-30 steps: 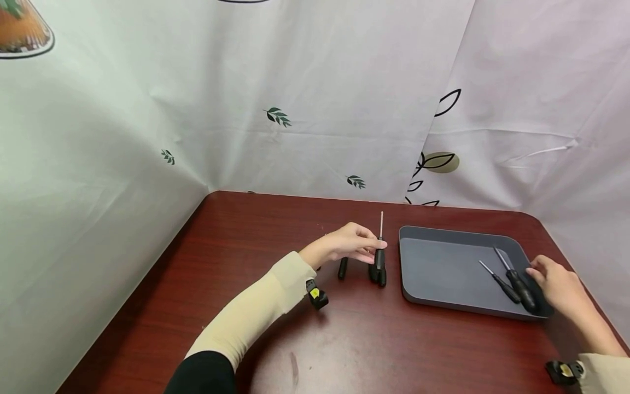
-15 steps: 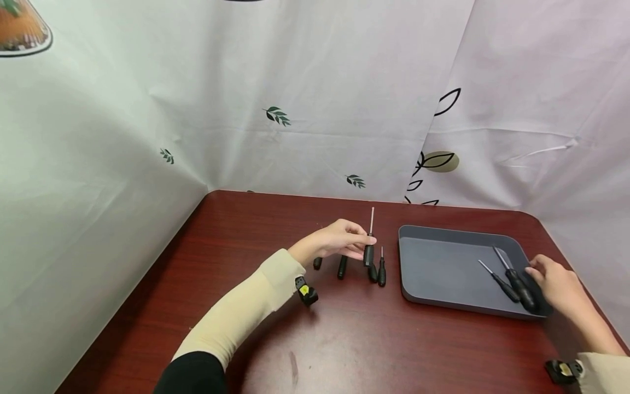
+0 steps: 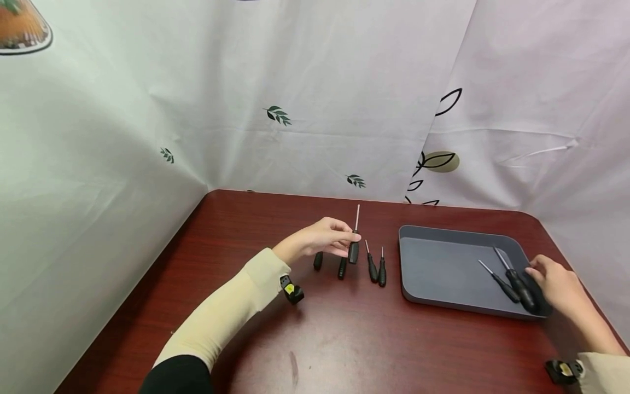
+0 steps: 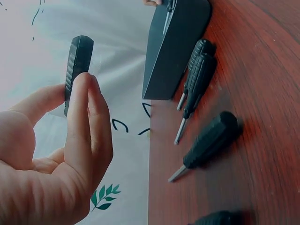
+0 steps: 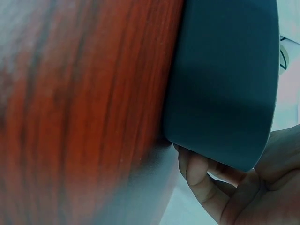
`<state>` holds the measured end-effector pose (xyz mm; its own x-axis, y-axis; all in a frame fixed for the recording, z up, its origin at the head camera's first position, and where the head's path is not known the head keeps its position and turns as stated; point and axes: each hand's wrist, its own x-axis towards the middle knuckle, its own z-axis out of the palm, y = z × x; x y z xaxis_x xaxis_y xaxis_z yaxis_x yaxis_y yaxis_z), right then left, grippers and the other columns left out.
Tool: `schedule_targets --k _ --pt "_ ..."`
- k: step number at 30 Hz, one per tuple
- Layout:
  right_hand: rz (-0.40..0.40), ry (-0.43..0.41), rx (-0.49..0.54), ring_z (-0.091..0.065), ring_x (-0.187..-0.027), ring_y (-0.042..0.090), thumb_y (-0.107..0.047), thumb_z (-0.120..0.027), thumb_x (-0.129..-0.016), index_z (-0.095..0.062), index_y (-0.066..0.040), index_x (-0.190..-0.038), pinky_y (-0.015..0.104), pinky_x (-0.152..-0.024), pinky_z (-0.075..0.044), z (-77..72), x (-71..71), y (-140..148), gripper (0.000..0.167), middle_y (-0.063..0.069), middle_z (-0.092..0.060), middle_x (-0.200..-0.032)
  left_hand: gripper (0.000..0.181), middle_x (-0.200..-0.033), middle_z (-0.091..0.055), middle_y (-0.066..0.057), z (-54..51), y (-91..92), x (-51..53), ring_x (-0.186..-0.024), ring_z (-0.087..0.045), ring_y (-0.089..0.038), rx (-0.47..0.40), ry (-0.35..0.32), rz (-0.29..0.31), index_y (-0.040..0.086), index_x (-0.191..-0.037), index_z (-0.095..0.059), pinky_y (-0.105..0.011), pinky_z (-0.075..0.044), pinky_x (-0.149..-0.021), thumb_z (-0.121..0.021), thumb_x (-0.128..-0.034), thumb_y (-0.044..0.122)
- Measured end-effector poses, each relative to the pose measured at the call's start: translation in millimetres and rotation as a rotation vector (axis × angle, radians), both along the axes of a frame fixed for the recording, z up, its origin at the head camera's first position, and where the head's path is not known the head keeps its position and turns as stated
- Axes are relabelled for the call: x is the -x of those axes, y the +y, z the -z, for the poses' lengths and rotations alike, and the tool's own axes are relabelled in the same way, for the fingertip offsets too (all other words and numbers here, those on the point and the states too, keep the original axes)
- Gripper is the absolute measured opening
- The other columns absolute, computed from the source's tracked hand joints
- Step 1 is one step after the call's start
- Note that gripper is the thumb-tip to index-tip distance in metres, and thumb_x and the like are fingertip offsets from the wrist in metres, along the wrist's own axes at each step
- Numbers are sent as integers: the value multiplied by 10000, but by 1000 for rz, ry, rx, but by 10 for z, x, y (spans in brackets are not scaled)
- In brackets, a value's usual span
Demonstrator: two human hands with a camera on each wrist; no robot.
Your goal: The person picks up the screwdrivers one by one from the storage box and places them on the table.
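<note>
My left hand pinches a black-handled screwdriver between thumb and fingers, its shank pointing up, above the table. In the left wrist view the held screwdriver's handle shows, with its shank hidden. Beneath and beside that hand, several dark screwdrivers lie on the table, among them one screwdriver and a slimmer screwdriver side by side. At the right, my right hand grips the short side of a grey tray. Inside the tray lie a large screwdriver and a smaller screwdriver.
The reddish-brown wooden table carries everything. White patterned cloth hangs behind it and along both sides. The tray's raised wall stands on the table near its right edge.
My left hand has moved left with the held screwdriver, away from the tray. The two screwdrivers near the tray now show fully. My right hand and the tray have stayed put.
</note>
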<state>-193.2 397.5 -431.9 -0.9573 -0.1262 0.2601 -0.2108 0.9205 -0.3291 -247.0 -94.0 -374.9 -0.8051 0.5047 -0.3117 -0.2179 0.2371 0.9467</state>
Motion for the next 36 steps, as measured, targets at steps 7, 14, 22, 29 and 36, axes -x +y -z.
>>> schedule_targets --k 7,14,22,29,36 --pt "4 -9 1 -528 -600 346 86 -622 -922 -531 103 -901 465 -480 -424 16 1 4 95 328 -596 -805 98 -1006 -640 -86 7 -111 -5 -923 -672 -211 7 -10 -20 29 -949 -654 -363 -611 -850 -692 -942 119" --pt "0 -9 0 -502 -590 298 83 -624 -921 -533 99 -902 385 -474 -392 29 10 10 95 293 -594 -774 112 -1010 -670 -102 -3 -238 -21 -906 -681 -205 29 -23 -29 38 -921 -637 -362 -613 -843 -697 -943 130" --pt "-7 8 -4 -484 -580 259 83 -625 -922 -533 93 -895 365 -475 -378 49 0 9 96 296 -603 -783 116 -989 -608 -89 -44 -404 -31 -885 -677 -207 63 -9 -31 41 -922 -635 -356 -617 -830 -686 -949 141" --pt "-6 9 -6 -485 -585 269 88 -624 -922 -530 104 -897 396 -477 -390 12 4 -3 99 289 -592 -767 108 -969 -602 -77 -76 -531 -34 -856 -673 -202 80 -6 -43 40 -932 -639 -359 -619 -819 -688 -949 134" --pt "-11 17 -8 -482 -583 253 89 -626 -919 -536 96 -888 387 -480 -387 16 0 9 95 267 -595 -750 98 -947 -594 -73 -50 -647 -20 -835 -664 -192 82 -15 -56 41 -934 -640 -357 -622 -808 -687 -949 125"
